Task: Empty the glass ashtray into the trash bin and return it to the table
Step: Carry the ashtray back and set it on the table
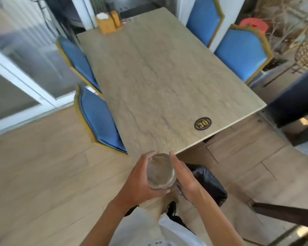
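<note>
I hold a round clear glass ashtray (160, 170) between both hands, just off the near corner of the beige stone table (164, 75). My left hand (140, 181) wraps its left side and underside. My right hand (183, 176) presses flat against its right side. The ashtray's bowl looks bare, with a greyish film. A trash bin lined with a black bag (208, 183) stands on the floor just right of my right hand, partly hidden by my wrist.
Blue chairs with gold trim flank the table: two on the left (98, 119) and two on the right (242, 52). A wooden napkin holder (108, 22) sits at the table's far end and a "30" badge (202, 123) near the front corner. Glass doors stand at left.
</note>
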